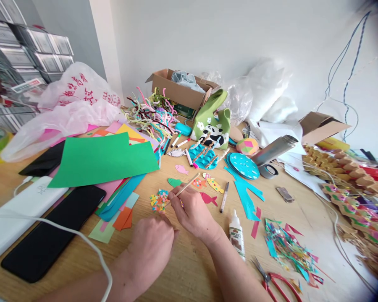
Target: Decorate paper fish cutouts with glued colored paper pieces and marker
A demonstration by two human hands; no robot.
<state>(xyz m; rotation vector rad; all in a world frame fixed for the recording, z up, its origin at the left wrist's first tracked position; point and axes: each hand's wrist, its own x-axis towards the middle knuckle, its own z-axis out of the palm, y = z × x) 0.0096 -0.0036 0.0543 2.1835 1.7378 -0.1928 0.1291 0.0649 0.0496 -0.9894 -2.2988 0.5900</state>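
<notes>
My right hand (192, 209) pinches a thin wooden stick (188, 185), its lower end at a cluster of small multicoloured paper bits (159, 200). Beside it my left hand (154, 237) is closed, knuckles up. Its fingertips are hidden, so what it holds, if anything, cannot be made out. Just beyond the hands lie paper fish: a green fish (174, 182), a pink fish (181, 169), a yellow fish (215, 184) and a red fish (209, 199). A pen (224, 197) and a white glue bottle (236, 235) are to the right of my right hand.
Green paper (103, 161) covers coloured sheets at left, near a black phone (53, 233) and white power bank (22, 214). Red-handled scissors (275, 283) and paper scraps (290, 249) lie right. Behind stand a metal flask (275, 150), green panda bag (209, 121) and cardboard box (179, 92).
</notes>
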